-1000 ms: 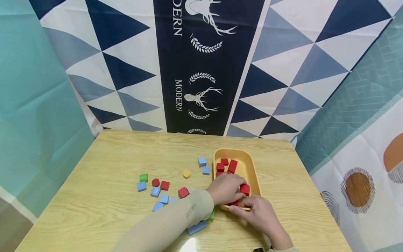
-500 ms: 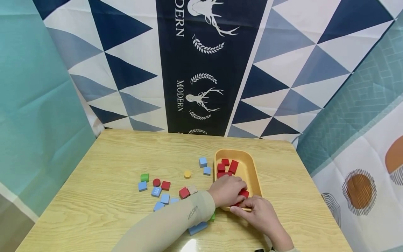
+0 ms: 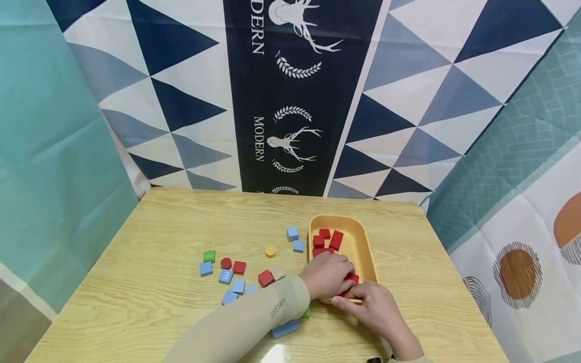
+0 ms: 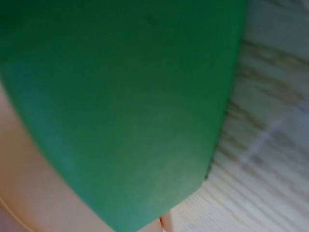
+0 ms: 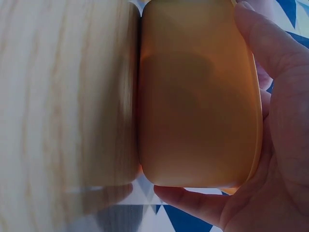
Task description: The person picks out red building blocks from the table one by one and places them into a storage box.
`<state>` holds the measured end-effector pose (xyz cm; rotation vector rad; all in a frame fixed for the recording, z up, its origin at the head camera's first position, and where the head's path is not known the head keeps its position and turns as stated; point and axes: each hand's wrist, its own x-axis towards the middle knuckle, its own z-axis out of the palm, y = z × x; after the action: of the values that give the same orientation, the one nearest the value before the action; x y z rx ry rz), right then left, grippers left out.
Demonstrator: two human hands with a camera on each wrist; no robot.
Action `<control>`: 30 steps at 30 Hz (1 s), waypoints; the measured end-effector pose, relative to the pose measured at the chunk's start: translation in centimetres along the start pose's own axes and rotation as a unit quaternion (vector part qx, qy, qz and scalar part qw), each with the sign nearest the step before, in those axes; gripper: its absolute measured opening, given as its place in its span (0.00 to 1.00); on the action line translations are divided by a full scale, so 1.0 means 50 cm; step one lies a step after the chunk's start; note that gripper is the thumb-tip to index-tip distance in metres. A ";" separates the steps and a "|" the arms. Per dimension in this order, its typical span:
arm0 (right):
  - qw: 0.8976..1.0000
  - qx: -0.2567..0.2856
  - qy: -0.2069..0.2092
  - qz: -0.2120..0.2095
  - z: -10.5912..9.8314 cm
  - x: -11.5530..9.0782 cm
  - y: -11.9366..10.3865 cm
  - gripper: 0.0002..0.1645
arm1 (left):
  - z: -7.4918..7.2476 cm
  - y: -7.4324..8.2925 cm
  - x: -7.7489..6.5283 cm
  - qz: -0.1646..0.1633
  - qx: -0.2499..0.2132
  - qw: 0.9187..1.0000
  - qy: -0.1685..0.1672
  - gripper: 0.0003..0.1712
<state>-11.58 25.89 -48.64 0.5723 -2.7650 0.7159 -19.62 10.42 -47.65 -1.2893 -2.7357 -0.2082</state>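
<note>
My left hand point(image 3: 329, 275) reaches into the near part of a shallow yellow-orange tray point(image 3: 363, 252). Its curled fingers hold a red block point(image 3: 351, 278), partly hidden beneath them. At the tray's near end, my right hand point(image 3: 374, 307) grips the rim, thumb outside and fingertips by the red block. In the right wrist view the tray's outer wall point(image 5: 198, 106) stands on the wood, with that hand spread along its rim and side. Other red blocks point(image 3: 336, 240) lie in the tray's far left part. A green block point(image 4: 130, 111) fills most of the left wrist view.
Left of the tray lie several blue blocks point(image 3: 225, 276), red blocks point(image 3: 266, 278), a yellow disc point(image 3: 270, 251) and a green block point(image 3: 209, 256). A long blue block point(image 3: 286, 329) lies below the left sleeve point(image 3: 254, 317). Patterned cloth hangs behind the wooden table point(image 3: 150, 242).
Over the first half second, the red block under my left hand shifted slightly lower into the tray, and the fingers covered more of it. Since then both hands have stayed almost still.
</note>
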 end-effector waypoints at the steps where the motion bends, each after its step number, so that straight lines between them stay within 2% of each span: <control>1: 1.000 0.001 -0.002 0.002 0.000 0.000 0.000 0.14 | 0.001 0.000 -0.001 0.002 -0.001 1.000 0.003 0.10; 6: 1.000 0.004 -0.010 0.007 0.003 -0.001 0.001 0.14 | 0.005 -0.007 -0.011 0.034 -0.018 0.998 0.040 0.09; 10: 1.000 -0.001 -0.015 0.015 0.003 -0.001 0.002 0.16 | -0.007 -0.021 -0.035 0.067 -0.031 0.994 0.075 0.12; 14: 0.999 -0.007 -0.016 0.031 0.001 0.001 0.002 0.18 | -0.027 -0.051 -0.079 0.073 -0.048 0.990 0.114 0.11; 19: 0.999 -0.013 -0.025 0.045 -0.001 0.002 0.002 0.19 | -0.043 -0.113 -0.149 0.058 -0.086 0.984 0.143 0.07; 21: 0.998 -0.016 -0.026 0.050 -0.002 0.001 0.002 0.19 | -0.050 -0.140 -0.174 0.041 -0.093 0.985 0.139 0.06; 24: 0.998 -0.020 -0.025 0.056 -0.002 0.000 0.001 0.19 | -0.068 -0.180 -0.206 0.005 -0.100 0.988 0.117 0.06; 30: 0.998 -0.016 -0.024 0.048 0.001 0.005 -0.004 0.19 | -0.102 -0.269 -0.285 -0.096 -0.077 0.992 0.029 0.13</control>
<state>-11.75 25.63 -48.52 0.4598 -2.8600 0.6861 -20.79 -9.74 -45.93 -1.0322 -2.8391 -0.4744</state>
